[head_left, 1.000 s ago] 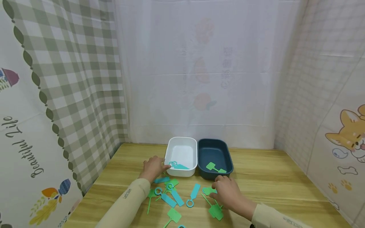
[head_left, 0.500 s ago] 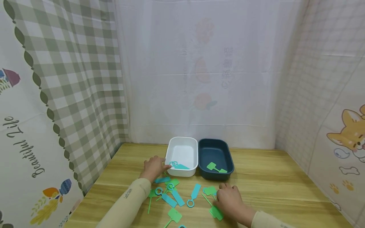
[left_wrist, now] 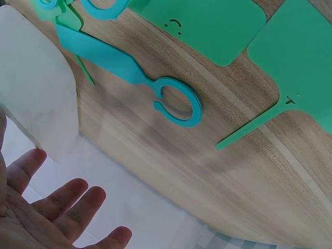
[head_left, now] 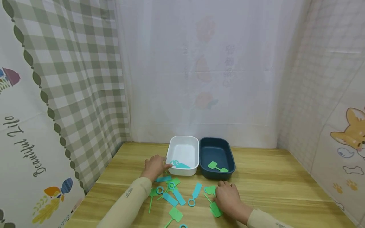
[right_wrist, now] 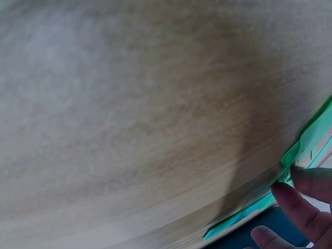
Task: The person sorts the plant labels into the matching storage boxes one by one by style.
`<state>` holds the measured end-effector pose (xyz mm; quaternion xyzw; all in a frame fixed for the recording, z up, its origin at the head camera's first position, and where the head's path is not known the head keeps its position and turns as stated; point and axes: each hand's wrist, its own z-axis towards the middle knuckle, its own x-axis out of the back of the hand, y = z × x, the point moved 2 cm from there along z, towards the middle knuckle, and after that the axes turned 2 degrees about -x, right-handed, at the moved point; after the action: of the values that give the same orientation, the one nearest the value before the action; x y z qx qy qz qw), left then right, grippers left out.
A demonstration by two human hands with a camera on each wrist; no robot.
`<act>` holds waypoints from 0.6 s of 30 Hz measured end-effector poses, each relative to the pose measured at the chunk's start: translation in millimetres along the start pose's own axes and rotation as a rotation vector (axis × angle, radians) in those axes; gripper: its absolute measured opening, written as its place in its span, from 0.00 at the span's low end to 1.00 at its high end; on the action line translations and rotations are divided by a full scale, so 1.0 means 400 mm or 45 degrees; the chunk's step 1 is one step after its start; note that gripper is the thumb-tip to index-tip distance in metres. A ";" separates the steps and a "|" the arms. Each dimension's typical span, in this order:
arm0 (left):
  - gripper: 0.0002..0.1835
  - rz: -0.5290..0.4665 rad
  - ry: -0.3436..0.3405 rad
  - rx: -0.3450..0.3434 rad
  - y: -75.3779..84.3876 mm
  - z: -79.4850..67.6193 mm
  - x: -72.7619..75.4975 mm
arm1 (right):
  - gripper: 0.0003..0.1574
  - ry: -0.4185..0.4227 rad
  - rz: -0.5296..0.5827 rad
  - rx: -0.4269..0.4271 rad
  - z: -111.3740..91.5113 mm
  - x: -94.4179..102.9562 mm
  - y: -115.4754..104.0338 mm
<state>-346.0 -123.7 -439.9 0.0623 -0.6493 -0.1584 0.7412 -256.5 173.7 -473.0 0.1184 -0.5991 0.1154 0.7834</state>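
My left hand (head_left: 154, 167) is at the near left corner of a white box (head_left: 182, 173), thumb over its rim. In the left wrist view its fingers are spread and nearly straight, one fingertip right at the box (left_wrist: 39, 93). My right hand (head_left: 228, 198) is low over the table, in front of a dark blue box (head_left: 218, 175). Thumb and index finger pinch a green plant tag (right_wrist: 309, 136) by its thin part; the hand hides much of it. Under and beside that hand lie another green tag (head_left: 210, 190) and a teal piece. A teal ring-ended tag (head_left: 196, 190) lies between the hands.
Several green and teal tags (head_left: 170, 199) lie overlapping on the wooden table (head_left: 265, 177) by the left forearm. Teal tags (head_left: 182, 165) are in the white box, and green ones (head_left: 214, 165) in the blue box. A white curtain (head_left: 159, 95) hangs behind.
My right hand has dropped back from the blue box's near edge toward me, onto the green tags, its fingers closing. The left hand has stayed at the white box.
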 end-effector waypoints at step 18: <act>0.30 -0.012 0.005 -0.009 0.003 -0.005 0.003 | 0.15 0.016 0.075 -0.065 0.008 0.004 -0.003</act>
<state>-343.6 -123.1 -438.6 0.0631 -0.6471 -0.1642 0.7419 -258.7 171.7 -470.6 0.0800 -0.6000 0.1239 0.7863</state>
